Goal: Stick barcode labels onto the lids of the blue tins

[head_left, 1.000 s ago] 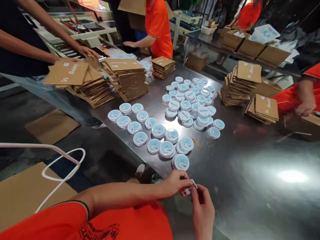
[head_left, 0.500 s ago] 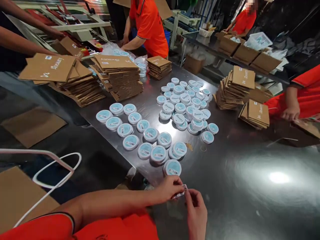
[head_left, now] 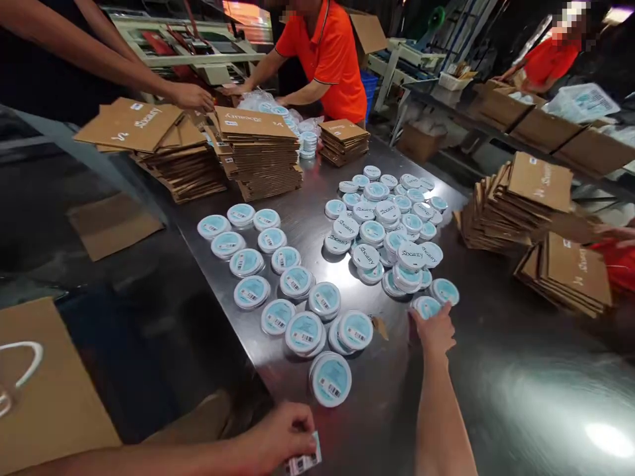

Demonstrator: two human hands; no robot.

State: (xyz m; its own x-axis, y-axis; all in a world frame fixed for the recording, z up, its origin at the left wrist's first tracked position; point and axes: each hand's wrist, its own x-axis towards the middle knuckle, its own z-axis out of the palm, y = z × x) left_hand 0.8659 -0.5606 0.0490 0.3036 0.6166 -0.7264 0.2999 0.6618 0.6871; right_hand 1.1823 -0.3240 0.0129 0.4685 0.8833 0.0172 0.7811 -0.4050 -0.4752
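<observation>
My right hand reaches out over the steel table and closes its fingers on a round blue-lidded tin at the near edge of the pile of tins. My left hand stays close to me at the bottom edge, pinched on a small strip of barcode labels. A single labelled tin lies just ahead of the left hand. Several labelled tins lie in rows to the left.
Stacks of flat brown cartons stand at the far left, more cartons at the right. A person in an orange shirt works at the far end. Another person's hand rests on the left stack. Cardboard lies below left.
My right hand has left the label strip and stretched forward to a tin at the pile's near edge. My left hand has drawn back toward me with the strip.
</observation>
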